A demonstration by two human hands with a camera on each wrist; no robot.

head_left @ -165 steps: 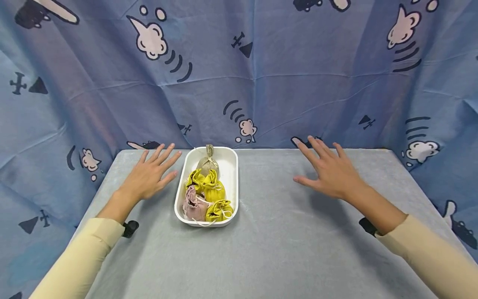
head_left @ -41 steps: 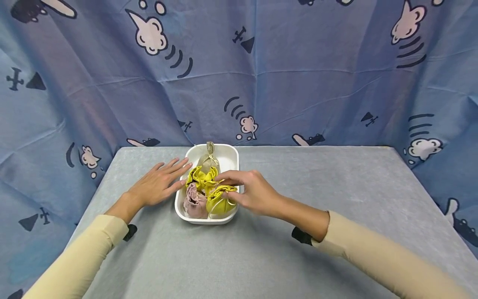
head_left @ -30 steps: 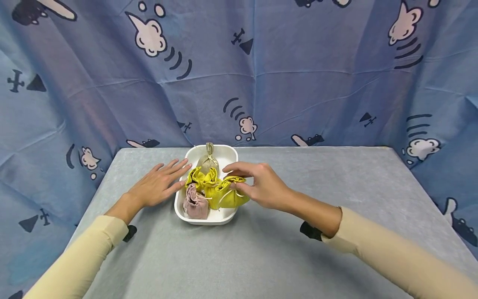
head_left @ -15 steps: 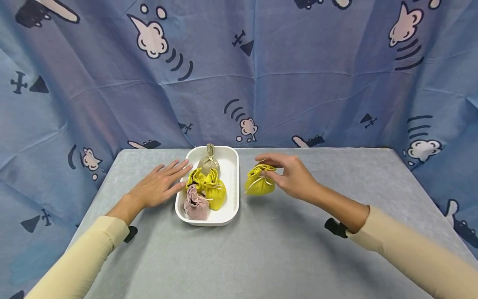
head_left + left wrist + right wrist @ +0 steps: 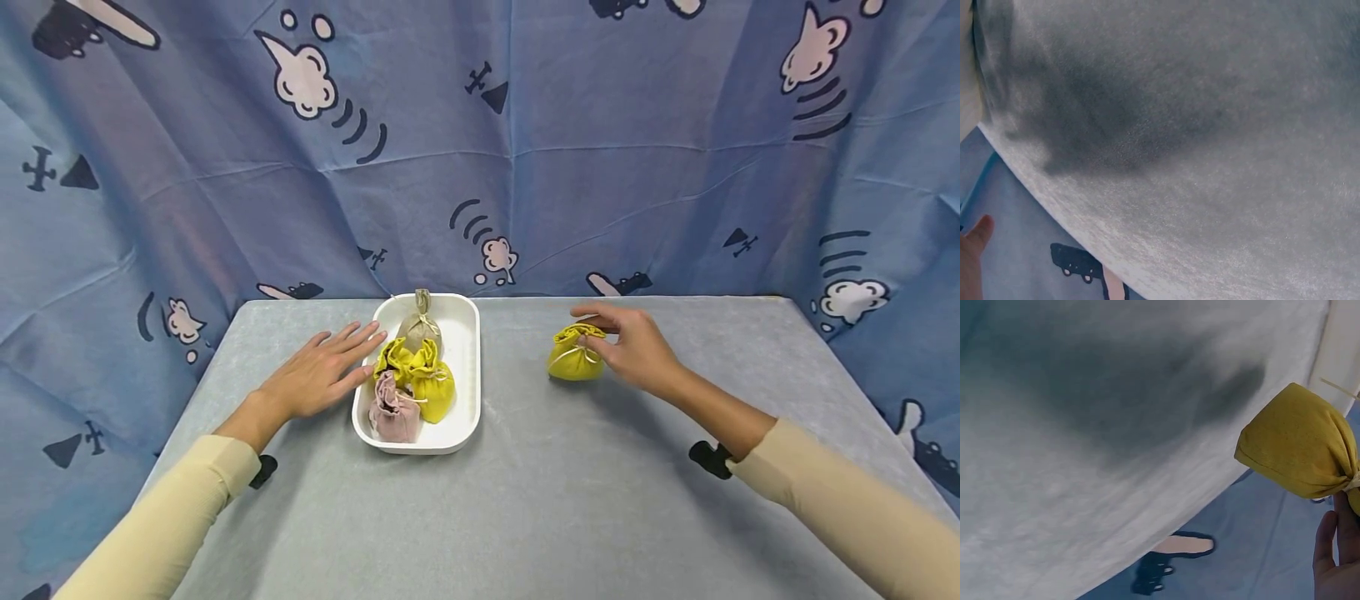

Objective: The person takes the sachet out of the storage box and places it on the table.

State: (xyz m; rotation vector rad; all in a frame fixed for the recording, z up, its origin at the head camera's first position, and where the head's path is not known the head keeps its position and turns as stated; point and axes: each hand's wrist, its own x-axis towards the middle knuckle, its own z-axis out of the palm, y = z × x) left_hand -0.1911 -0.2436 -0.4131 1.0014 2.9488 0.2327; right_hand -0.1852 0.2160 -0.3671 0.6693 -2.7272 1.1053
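Note:
My right hand (image 5: 637,346) pinches a yellow drawstring pouch (image 5: 576,354) by its gathered neck, close over the table to the right of the tray. In the right wrist view the pouch (image 5: 1300,444) shows its full, rounded bottom, and part of the hand (image 5: 1338,556) appears at the lower right corner. My left hand (image 5: 318,375) lies with fingers extended at the left rim of the white tray (image 5: 467,375). Inside the tray are a pink pouch (image 5: 395,412), two more yellow pouches (image 5: 432,392) and a beige pouch (image 5: 422,332) with a tied neck.
The grey table (image 5: 525,500) extends to both sides and in front of the tray. A blue printed curtain (image 5: 600,167) hangs behind its back edge and along the sides. Black straps with small devices (image 5: 708,458) sit at the wrists.
My right hand has taken a yellow pouch from the tray's front right and carried it rightward over the table. My left hand has come to the tray's left rim and stays there.

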